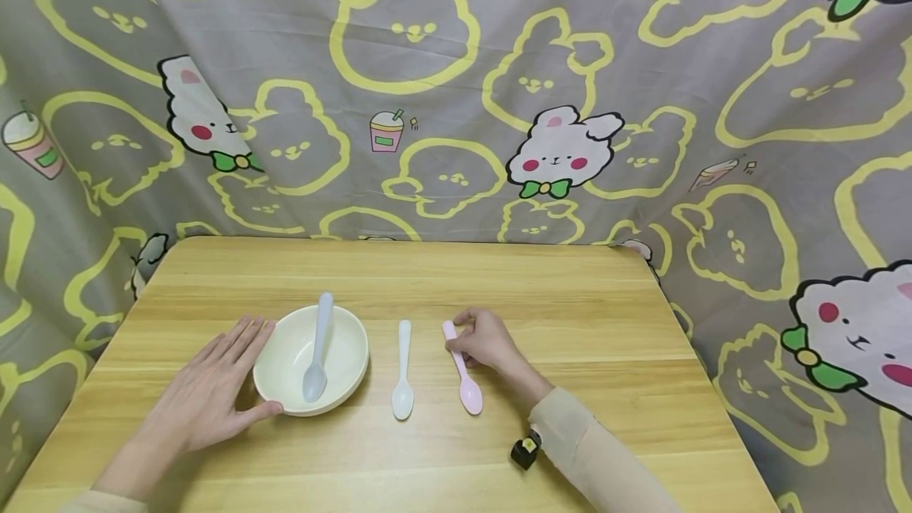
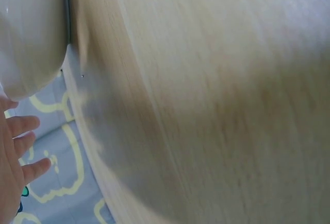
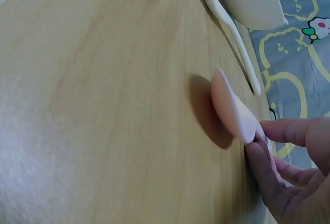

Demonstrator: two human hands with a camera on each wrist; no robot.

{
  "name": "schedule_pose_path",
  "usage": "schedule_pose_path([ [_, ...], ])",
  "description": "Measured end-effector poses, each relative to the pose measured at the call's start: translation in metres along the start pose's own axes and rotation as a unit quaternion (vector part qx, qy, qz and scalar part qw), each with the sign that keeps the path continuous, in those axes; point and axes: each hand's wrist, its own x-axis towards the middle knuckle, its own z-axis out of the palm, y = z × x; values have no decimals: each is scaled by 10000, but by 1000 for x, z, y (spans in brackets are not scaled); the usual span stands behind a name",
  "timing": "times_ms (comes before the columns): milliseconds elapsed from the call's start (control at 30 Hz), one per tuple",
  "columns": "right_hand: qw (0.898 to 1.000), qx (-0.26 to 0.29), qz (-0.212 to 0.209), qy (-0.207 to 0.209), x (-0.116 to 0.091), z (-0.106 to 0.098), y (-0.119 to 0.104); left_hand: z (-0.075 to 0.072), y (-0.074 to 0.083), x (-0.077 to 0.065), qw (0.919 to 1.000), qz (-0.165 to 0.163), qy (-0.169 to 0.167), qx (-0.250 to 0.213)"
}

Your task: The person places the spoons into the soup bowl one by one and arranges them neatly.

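- Head view, starting from the left: a grey curtain (image 1: 456, 113), printed with yellow outlines and white rabbits (image 1: 563, 153), hangs at that side, runs along the back and comes round on the right.
- Below it lies a wooden table (image 1: 399, 481), its grain running across in front of me and its far edge close to the cloth.
- My left hand (image 1: 216, 388), in a beige left sleeve (image 1: 107, 502), is at the left side of a cream bowl (image 1: 349, 359); the fingers are stretched out, the thumb by the near rim, and they grip nothing.
- That bowl stands upright with a grey spoon (image 1: 321, 347) leaning in it, scoop inside, handle reaching past the far rim.
- Next comes a white spoon (image 1: 404, 370), lying between the bowl and my other hand, scoop toward me.
- My right hand (image 1: 488, 340) pinches the pink spoon (image 1: 463, 376) by its handle between thumb and fingers; the scoop points back toward me. From my right wrist, the scoop juts past my fingertips with its shadow on the wood; I can't tell whether it touches.
- Farthest right, a small black block (image 1: 525, 451) sits against my right sleeve (image 1: 591, 442).
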Motion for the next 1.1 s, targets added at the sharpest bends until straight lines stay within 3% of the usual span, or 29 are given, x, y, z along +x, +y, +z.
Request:
schedule_pose_path([
  [1100, 9994, 298, 70, -189, 3, 0, 1, 0, 0, 1, 10000, 33, 2, 11],
])
